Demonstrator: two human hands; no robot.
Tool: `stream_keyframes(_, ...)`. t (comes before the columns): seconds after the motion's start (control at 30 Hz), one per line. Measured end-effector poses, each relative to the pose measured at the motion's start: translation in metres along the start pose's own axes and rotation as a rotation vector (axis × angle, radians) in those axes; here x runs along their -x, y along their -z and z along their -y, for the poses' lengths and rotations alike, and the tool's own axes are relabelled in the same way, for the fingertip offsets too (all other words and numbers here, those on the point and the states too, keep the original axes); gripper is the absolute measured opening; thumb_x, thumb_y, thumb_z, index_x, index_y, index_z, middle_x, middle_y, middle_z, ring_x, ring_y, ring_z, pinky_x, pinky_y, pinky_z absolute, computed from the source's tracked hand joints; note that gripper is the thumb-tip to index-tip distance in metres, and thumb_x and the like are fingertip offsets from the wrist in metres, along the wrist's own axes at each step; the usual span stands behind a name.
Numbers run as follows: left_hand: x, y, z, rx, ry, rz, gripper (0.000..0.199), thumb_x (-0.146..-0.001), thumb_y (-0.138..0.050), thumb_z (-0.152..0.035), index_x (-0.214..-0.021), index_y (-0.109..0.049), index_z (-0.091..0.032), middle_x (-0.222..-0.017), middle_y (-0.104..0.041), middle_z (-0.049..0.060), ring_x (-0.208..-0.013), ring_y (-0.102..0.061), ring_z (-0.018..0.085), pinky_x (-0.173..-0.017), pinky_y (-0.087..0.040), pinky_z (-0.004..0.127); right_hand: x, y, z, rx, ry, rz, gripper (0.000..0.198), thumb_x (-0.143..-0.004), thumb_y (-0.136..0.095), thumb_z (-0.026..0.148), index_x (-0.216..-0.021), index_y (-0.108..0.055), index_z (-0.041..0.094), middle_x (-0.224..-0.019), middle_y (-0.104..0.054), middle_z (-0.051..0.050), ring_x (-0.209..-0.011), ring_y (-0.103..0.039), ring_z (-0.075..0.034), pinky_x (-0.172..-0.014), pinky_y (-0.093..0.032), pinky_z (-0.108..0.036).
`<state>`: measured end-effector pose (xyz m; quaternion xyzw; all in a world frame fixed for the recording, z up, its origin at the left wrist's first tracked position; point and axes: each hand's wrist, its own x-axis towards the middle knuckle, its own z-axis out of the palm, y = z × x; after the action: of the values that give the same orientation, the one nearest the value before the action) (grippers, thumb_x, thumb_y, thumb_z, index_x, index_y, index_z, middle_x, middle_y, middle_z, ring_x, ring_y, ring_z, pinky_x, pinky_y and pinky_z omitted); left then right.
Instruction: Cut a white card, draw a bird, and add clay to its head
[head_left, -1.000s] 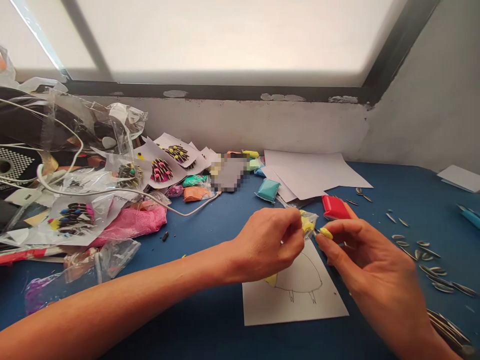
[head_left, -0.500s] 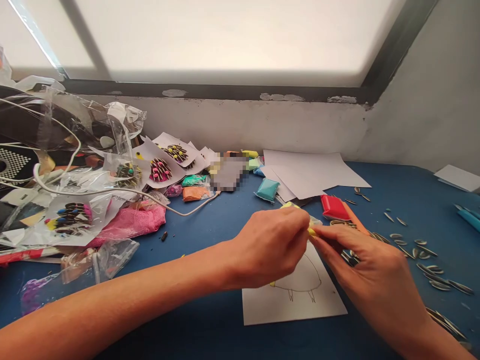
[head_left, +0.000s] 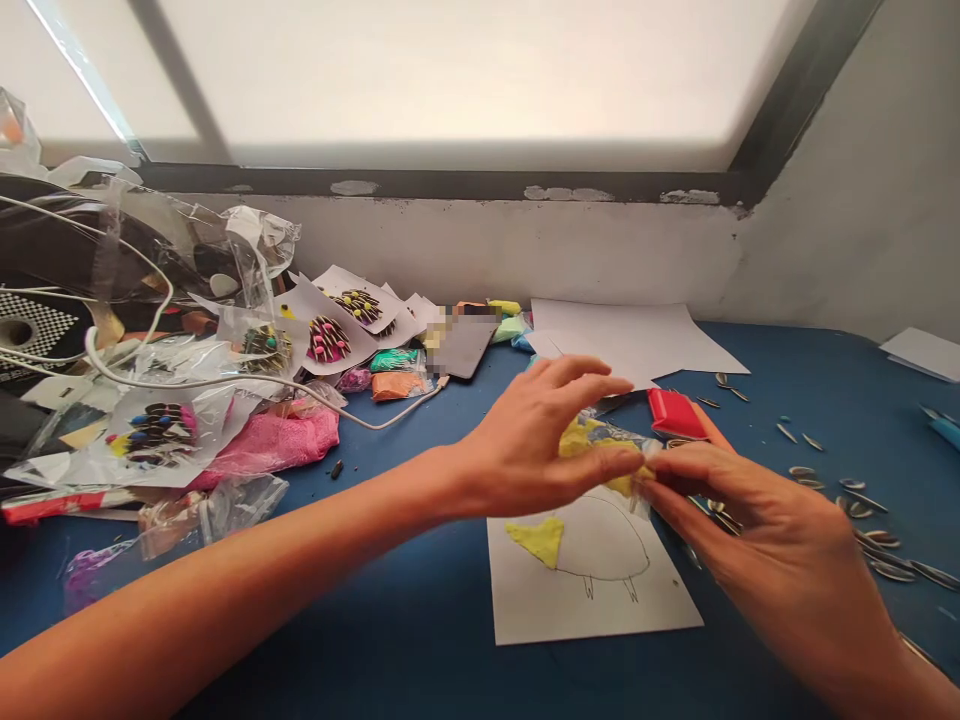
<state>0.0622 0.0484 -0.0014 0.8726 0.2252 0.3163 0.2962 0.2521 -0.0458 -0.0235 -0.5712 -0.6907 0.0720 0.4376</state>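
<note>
My right hand (head_left: 757,520) pinches the edge of a clear plastic bag of yellow modelling clay (head_left: 596,440) between thumb and fingers. Over the bag's left side is my left hand (head_left: 544,430), its fingers spread and its thumb stretched along the bag; whether the thumb touches it I cannot tell. Beneath both hands lies a white sheet with a pencil drawing (head_left: 604,605) of a rounded body on short legs. Flattened yellow clay (head_left: 538,540) covers the drawing's pointed left end. My hands and the bag hide the top of the sheet.
Sunflower seeds (head_left: 874,540) are scattered at right, near a red clay packet (head_left: 676,414). Blank paper (head_left: 615,335) lies behind. At left are seed-decorated pictures (head_left: 326,340), a pink cloth (head_left: 274,445), plastic bags and a white cable (head_left: 225,380) running to a phone (head_left: 466,345).
My left hand has gone from a closed grip at the bag to spread fingers. More of the yellow bag and the clay on the drawing shows. The view has shifted slightly.
</note>
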Motion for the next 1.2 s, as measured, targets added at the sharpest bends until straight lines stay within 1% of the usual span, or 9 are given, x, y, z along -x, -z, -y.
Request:
stream_keyframes(0.07,-0.003,0.006,0.010,0.235,0.137,0.338,0.045,-0.090,-0.061,-0.048,-0.121,-0.061,-0.016,-0.113,-0.064,0.009,-0.100,-0.057,0.019,-0.080,-0.046,0.029,0.000,-0.001,0.001,0.010,0.079,0.026,0.013,-0.088,-0.065,0.032,-0.098,-0.073,0.035,-0.094,-0.076,0.002,-0.088,-0.072,-0.021,-0.071,-0.058,-0.030)
stream_keyframes(0.17,-0.003,0.006,0.023,0.450,0.263,0.436,0.040,-0.086,-0.064,-0.051,-0.098,-0.066,-0.012,-0.078,-0.057,0.001,-0.069,-0.049,0.010,-0.058,-0.035,0.023,0.000,-0.003,0.002,0.040,0.135,0.075,0.020,-0.092,-0.059,0.028,-0.105,-0.073,0.035,-0.097,-0.075,0.000,-0.090,-0.071,-0.020,-0.072,-0.057,-0.028)
stream_keyframes(0.33,-0.001,-0.001,0.024,0.579,0.359,0.440,0.039,-0.077,-0.075,-0.047,-0.090,-0.064,-0.012,-0.074,-0.052,-0.002,-0.065,-0.043,0.008,-0.056,-0.031,0.022,0.000,-0.004,0.006,-0.090,-0.076,0.111,0.015,-0.090,-0.061,0.036,-0.092,-0.076,0.034,-0.094,-0.076,0.000,-0.083,-0.070,-0.018,-0.069,-0.057,-0.027)
stream_keyframes(0.47,-0.001,-0.001,0.020,0.629,0.367,0.467,0.042,-0.079,-0.072,-0.051,-0.095,-0.067,-0.012,-0.081,-0.060,0.001,-0.070,-0.049,0.010,-0.060,-0.035,0.023,0.000,-0.005,0.012,-0.243,-0.349,0.061,0.019,-0.075,-0.074,0.047,-0.077,-0.073,0.028,-0.076,-0.075,-0.002,-0.062,-0.067,-0.018,-0.052,-0.055,-0.025)
stream_keyframes(0.57,-0.001,-0.001,0.019,0.631,0.387,0.451,0.043,-0.080,-0.071,-0.054,-0.091,-0.069,-0.013,-0.080,-0.061,0.002,-0.070,-0.050,0.010,-0.059,-0.035,0.022,-0.001,-0.006,0.017,-0.279,-0.440,0.037,0.033,-0.061,-0.083,0.051,-0.073,-0.066,0.025,-0.063,-0.067,0.000,-0.051,-0.063,-0.016,-0.045,-0.051,-0.024)
stream_keyframes(0.67,0.000,-0.005,0.019,0.667,0.393,0.428,0.040,-0.079,-0.073,-0.049,-0.096,-0.070,-0.013,-0.083,-0.064,0.002,-0.073,-0.053,0.010,-0.060,-0.037,0.021,-0.003,-0.005,0.018,-0.323,-0.462,0.051,0.038,-0.056,-0.086,0.049,-0.070,-0.061,0.023,-0.062,-0.064,0.002,-0.051,-0.062,-0.013,-0.045,-0.050,-0.021)
stream_keyframes(0.83,0.001,-0.010,0.016,0.758,0.358,0.325,0.030,-0.082,-0.073,-0.040,-0.095,-0.067,-0.014,-0.087,-0.066,0.003,-0.076,-0.058,0.011,-0.066,-0.043,0.021,-0.005,0.000,0.013,-0.377,-0.464,0.249,0.031,-0.073,-0.075,0.050,-0.068,-0.063,0.023,-0.053,-0.058,0.003,-0.051,-0.060,-0.012,-0.049,-0.052,-0.020)
stream_keyframes(1.1,0.000,-0.002,0.012,0.545,0.377,0.357,0.029,-0.081,-0.073,-0.038,-0.099,-0.066,-0.017,-0.081,-0.066,0.001,-0.069,-0.057,0.010,-0.058,-0.040,0.020,-0.005,0.000,0.012,-0.231,-0.369,0.206,0.025,-0.080,-0.068,0.049,-0.083,-0.074,0.024,-0.064,-0.069,-0.001,-0.058,-0.064,-0.014,-0.053,-0.055,-0.019)
stream_keyframes(1.2,0.000,-0.002,0.006,0.521,0.351,0.264,0.022,-0.085,-0.068,-0.034,-0.084,-0.067,-0.012,-0.074,-0.063,0.000,-0.066,-0.054,0.008,-0.056,-0.039,0.019,-0.002,0.001,0.012,-0.188,-0.341,0.198,0.029,-0.086,-0.061,0.052,-0.084,-0.074,0.026,-0.058,-0.065,0.002,-0.056,-0.062,-0.013,-0.051,-0.052,-0.018)
